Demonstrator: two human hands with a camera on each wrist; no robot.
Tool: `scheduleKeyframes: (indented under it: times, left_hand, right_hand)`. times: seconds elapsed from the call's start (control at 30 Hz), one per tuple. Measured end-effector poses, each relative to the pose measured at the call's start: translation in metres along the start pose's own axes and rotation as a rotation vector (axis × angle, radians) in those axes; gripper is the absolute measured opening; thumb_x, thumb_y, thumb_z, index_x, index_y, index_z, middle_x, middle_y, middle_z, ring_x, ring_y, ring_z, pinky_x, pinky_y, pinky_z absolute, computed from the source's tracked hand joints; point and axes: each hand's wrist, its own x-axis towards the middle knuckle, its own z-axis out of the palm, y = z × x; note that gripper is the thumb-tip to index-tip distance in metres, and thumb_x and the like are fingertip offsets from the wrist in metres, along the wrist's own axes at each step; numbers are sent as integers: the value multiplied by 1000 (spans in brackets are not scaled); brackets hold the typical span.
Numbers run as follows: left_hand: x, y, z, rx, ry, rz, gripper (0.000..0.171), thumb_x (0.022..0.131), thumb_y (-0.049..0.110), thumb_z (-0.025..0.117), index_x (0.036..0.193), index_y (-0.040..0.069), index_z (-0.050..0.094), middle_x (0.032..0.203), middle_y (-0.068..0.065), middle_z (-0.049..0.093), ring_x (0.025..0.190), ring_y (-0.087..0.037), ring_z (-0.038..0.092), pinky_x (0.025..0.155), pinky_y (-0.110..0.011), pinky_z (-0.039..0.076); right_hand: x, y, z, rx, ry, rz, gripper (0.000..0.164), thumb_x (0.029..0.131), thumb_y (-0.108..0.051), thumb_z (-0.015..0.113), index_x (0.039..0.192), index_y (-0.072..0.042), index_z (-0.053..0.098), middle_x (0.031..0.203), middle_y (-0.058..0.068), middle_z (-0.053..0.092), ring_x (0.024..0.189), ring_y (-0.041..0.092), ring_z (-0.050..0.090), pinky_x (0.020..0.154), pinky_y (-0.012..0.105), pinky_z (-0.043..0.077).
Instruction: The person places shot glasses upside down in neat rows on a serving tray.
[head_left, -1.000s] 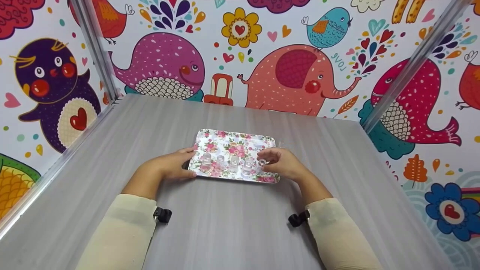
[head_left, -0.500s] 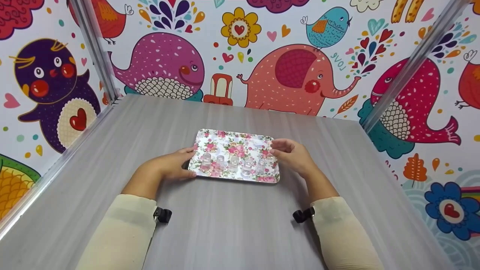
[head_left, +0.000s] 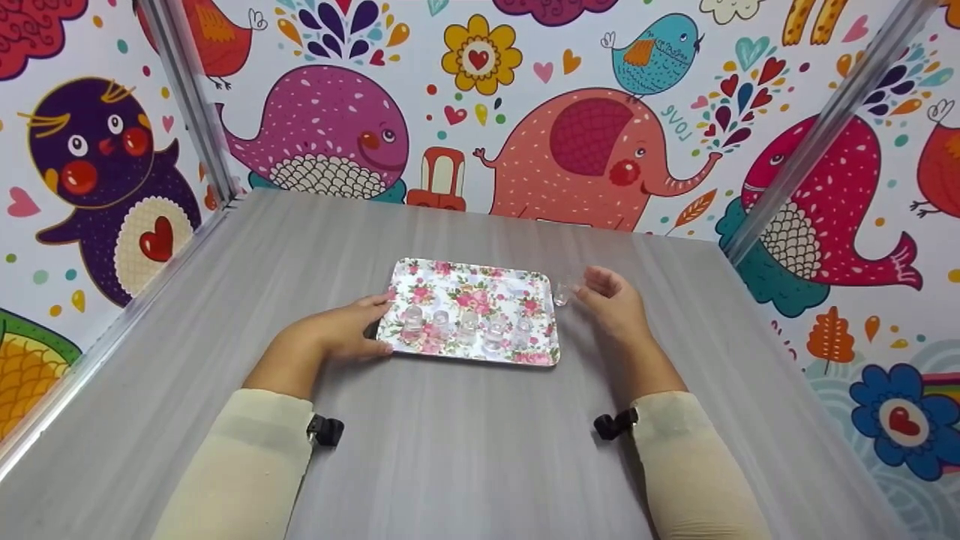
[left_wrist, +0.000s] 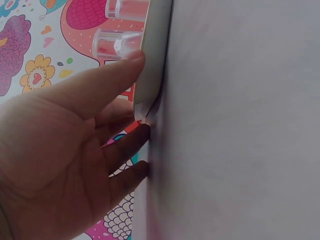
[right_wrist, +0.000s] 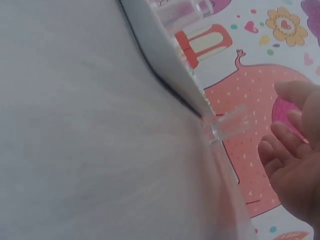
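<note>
A white tray [head_left: 457, 274] with pink flowers lies on the table. Along its front half runs a row of several small clear cups [head_left: 413, 322]. My left hand [head_left: 346, 330] rests at the tray's left end, thumb at the near corner and the other fingers farther up that side. In the left wrist view, the thumb tip touches the tray's edge and the fingers are fairly straight. One more clear cup [head_left: 561, 293] stands on the table just off the tray's right edge. Beside it my right hand [head_left: 616, 306] is loosely bent, with a gap to the cup in the right wrist view [right_wrist: 292, 155].
The grey wood-grain table [head_left: 465, 450] reaches back to a wall with cartoon animals [head_left: 592, 165]. Metal posts [head_left: 191, 97] rise at the left and right. A black wrist camera [head_left: 326, 430] sits on each cream sleeve [head_left: 236, 465].
My right hand has left the rightmost cup on the tray and moved right, past the tray's edge, to the cup outside it. My left hand and the tray have stayed in place.
</note>
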Motion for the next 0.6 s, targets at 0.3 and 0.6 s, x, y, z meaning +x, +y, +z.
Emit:
scheduleKeyframes:
  times: [0.3,0.6]
  left_hand:
    - [-1,3,-3,-3,-1,1,90,103,38,72,170,4,23,183,-7,11,168,-41,15,135,-61,19]
    - [0,0,0,8,6,13,90,103,38,72,170,3,24,183,-9,12,167,-42,16,135,-60,19]
  right_hand:
    - [12,7,6,13,-31,42,65,98,-18,77,155,-2,52,158,20,56,147,32,54,122,47,48]
    - [20,9,20,-6,-70,149,68,98,-17,78,159,-6,49,153,16,59,139,31,57,117,45,52]
